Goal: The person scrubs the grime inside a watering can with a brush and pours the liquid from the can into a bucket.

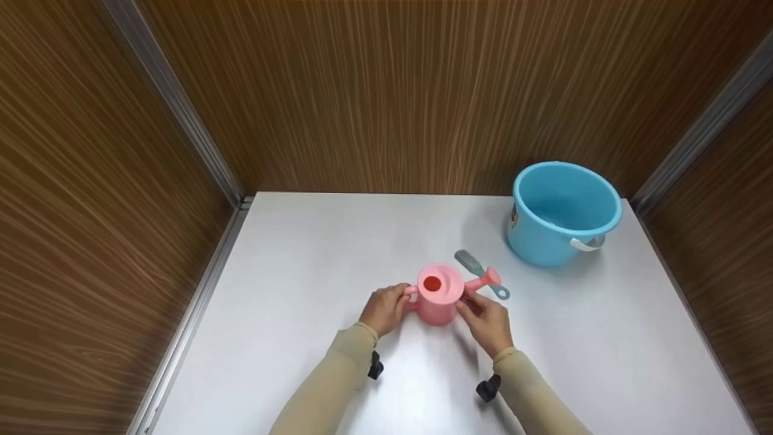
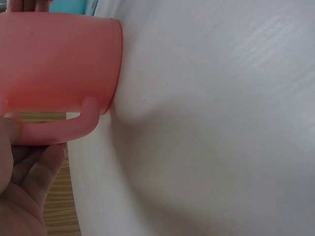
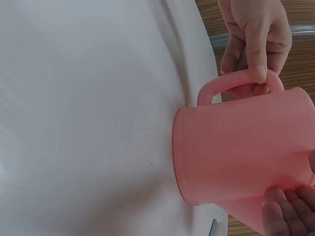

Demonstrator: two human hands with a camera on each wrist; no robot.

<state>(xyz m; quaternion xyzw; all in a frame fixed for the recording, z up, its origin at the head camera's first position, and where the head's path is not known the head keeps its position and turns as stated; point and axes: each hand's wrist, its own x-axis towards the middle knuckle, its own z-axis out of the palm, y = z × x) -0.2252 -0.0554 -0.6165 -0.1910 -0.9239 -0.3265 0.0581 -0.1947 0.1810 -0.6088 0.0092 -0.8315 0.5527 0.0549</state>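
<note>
A pink watering can [image 1: 436, 308] stands upright on the white table in the head view, its spout [image 1: 483, 280] pointing right. My left hand [image 1: 384, 309] pinches its looped handle [image 3: 231, 81], thumb on the outer side and fingers through the loop, as the right wrist view shows. On the opposite side my right hand [image 1: 488, 323] holds the can where the spout joins the body. Its fingertips [image 3: 278, 209] lie against the pink wall there, and part of this hand falls outside the right wrist view.
Behind the spout lies a grey-blue hairbrush [image 1: 468, 261] with a ring at its handle end, partly covered by the spout in the head view. A light blue bucket [image 1: 540, 241] with a white handle stands at the back right. Wood-grain panels [image 1: 374, 96] enclose the table.
</note>
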